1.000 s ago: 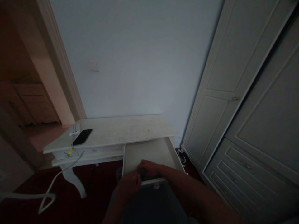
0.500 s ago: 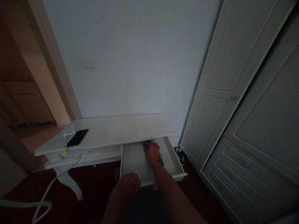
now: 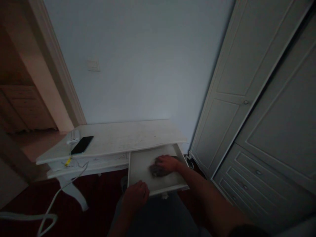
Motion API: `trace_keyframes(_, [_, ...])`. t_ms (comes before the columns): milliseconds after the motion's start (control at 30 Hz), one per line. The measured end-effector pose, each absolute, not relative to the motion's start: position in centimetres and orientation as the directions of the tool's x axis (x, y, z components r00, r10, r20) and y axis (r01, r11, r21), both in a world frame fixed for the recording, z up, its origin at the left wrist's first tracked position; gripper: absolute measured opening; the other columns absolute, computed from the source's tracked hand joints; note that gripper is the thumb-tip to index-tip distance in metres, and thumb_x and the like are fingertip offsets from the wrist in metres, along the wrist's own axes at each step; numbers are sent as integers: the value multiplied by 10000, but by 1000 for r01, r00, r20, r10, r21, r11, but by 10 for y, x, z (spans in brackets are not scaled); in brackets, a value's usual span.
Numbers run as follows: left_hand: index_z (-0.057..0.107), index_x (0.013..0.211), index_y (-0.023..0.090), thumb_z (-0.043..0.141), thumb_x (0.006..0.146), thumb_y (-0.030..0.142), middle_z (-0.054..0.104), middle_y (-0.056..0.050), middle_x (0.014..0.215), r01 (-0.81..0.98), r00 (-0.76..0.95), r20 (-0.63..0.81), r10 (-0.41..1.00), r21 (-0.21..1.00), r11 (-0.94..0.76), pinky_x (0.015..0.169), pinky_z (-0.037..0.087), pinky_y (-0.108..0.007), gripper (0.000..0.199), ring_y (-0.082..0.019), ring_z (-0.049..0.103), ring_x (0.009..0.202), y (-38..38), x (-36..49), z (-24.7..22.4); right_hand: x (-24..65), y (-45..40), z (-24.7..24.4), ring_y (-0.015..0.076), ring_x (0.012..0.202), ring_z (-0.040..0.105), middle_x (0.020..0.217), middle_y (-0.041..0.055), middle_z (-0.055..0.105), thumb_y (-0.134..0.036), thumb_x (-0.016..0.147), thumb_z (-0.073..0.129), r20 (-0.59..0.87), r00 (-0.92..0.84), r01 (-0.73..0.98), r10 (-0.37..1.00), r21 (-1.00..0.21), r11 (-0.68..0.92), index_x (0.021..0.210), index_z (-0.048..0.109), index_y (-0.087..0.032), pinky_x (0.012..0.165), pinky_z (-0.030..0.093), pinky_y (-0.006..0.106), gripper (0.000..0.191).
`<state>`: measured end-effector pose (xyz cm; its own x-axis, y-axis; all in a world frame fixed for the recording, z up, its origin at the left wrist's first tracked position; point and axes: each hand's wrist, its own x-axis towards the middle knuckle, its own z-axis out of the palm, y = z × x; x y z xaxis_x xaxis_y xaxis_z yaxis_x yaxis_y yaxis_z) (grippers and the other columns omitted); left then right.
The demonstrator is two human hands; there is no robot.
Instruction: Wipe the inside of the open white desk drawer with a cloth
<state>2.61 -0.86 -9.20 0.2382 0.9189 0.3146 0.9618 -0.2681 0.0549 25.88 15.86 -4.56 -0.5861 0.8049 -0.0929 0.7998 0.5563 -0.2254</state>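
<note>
Right hand (image 3: 167, 163) clasps grey cloth (image 3: 156, 171) in drawer (image 3: 139, 164) — left hand (image 3: 137, 194) curled near front.

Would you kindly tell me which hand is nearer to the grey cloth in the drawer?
Right. The right hand is on the grey cloth inside the open drawer; the left hand is apart from it, at the drawer's front left corner.

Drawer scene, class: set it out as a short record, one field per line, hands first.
Right hand: holding a bunched grey cloth inside the drawer
Left hand: at the drawer's front left corner, fingers curled
Drawer: pulled open
Table: white; phone near its left end
Wardrobe: to the right
Light: dim
</note>
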Motion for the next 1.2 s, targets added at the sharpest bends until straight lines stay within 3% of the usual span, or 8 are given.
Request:
trace_keyframes(133, [714,879,206,430,1026,182,754,-55,857,961,254,317,914,23,-276,706,538,-326,321,-218,750,781,-9,26,-90,237,169,-49,358,1273,560,1447,215,558,-333,1069,446,10,-137,976,991,-170,136,1523,504,-256,937,510,479,464])
trace_keyframes(233, [717,888,209,458,1016,186,758,-54,866,964,249,291,924,12,-264,718,548,-329,290,-223,755,793,-11,26,-86,186,162,-64,404,1274,553,1445,300,507,-322,1077,386,43,-16,983,999,-184,23,1578,398,-176,872,533,516,522])
trace_keyframes(367, [725,925,210,448,1021,187,768,-57,905,967,243,254,936,19,-256,737,558,-333,294,-226,761,831,-12,26,-83,134,143,-75,360,1281,549,1468,208,522,-375,1014,571,73,-314,918,947,-231,322,1523,468,-243,938,527,487,536])
trace_keyframes(500, [735,947,223,417,1041,214,769,-59,921,966,251,228,941,2,-259,696,554,-338,332,-232,756,804,-12,25,-83,144,127,-79,296,1234,577,1411,63,610,-435,880,774,46,-723,663,689,-237,711,1375,621,-358,985,508,424,524])
trace_keyframes(700, [739,993,220,365,1067,251,778,-84,986,972,225,165,960,24,-232,710,559,-358,382,-247,757,826,-12,28,-80,229,139,-75,296,1211,582,1461,95,598,-445,979,680,-17,-940,339,340,-120,933,1451,598,-355,1009,462,436,487])
trace_keyframes(833, [739,986,218,382,1061,223,778,-81,980,971,233,152,961,22,-239,760,568,-352,364,-238,760,851,-13,28,-79,267,156,-66,276,1281,555,1483,43,592,-379,894,775,-45,-770,629,637,-223,745,1431,616,-383,1059,424,372,560])
trace_keyframes(933, [742,1012,212,373,1062,211,783,-92,1021,969,239,160,958,27,-246,783,582,-371,372,-249,766,883,-13,27,-79,272,168,-61,284,1268,566,1460,93,589,-370,967,653,-8,-553,808,833,-250,534,1466,585,-311,1027,450,372,507])
trace_keyframes(1200, [733,963,215,422,1049,205,783,-77,975,970,235,201,951,16,-243,747,574,-329,323,-217,764,819,-12,27,-80,188,178,-65,381,1302,552,1462,247,526,-341,1062,405,30,-101,948,994,-300,106,1519,489,-197,939,515,486,487])
